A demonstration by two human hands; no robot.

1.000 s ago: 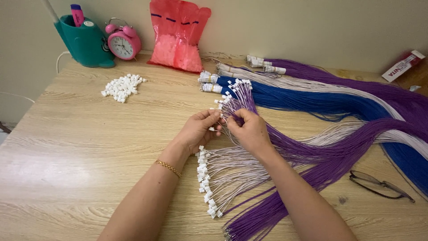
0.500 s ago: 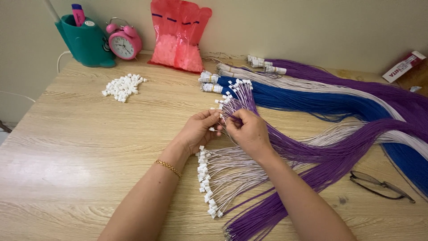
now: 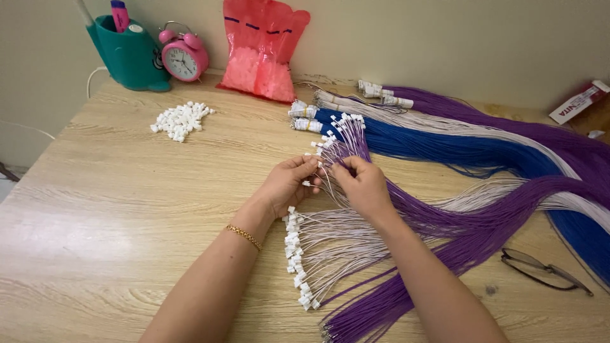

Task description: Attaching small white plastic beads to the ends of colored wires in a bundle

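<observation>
Two hands meet over the table [image 3: 127, 209] mid-assembly: the step in hand appears to be seating a white connector [image 3: 307, 183] on a purple wire [image 3: 343, 149]. The left hand [image 3: 287, 185] pinches the connector; the right hand [image 3: 363, 184] pinches the wire. Next, precise end alignment is probably required.
</observation>
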